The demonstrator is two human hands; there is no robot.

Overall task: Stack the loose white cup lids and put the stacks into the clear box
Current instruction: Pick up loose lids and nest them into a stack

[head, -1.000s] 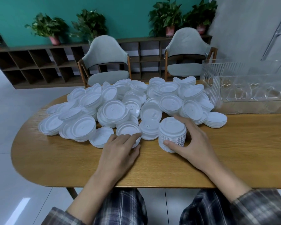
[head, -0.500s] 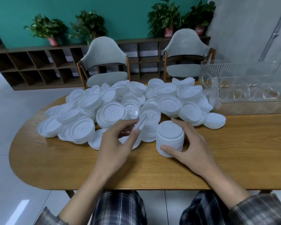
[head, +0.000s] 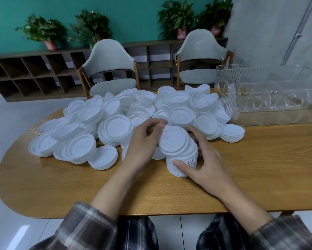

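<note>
Sitting at a wooden table (head: pixel 259 174), a person in plaid sleeves works with both hands just in front of their body. Their left hand (head: pixel 144 143) has its fingers curled and pinches the far rim of a single white lid (head: pixel 175 141) between thumb and fingertips. That lid lies tilted on top of a short stack (head: pixel 185 165) of nested lids and does not look fully seated. Their right hand (head: pixel 207 168) cups the stack from the right side, thumb pressed on the near wall and fingers wrapped behind it. The stack stands upright on the table with its long axis vertical. Behind and to the left of the hands spreads a large heap of loose lids (head: pixel 113 125). The clear box (head: pixel 270 82) sits at the far right of the table, beyond the heap's right edge, well apart from the stack, and no lids can be made out inside. It lies to the right and away from the person, so the right hand is the nearer one for carrying a finished stack across.
</note>
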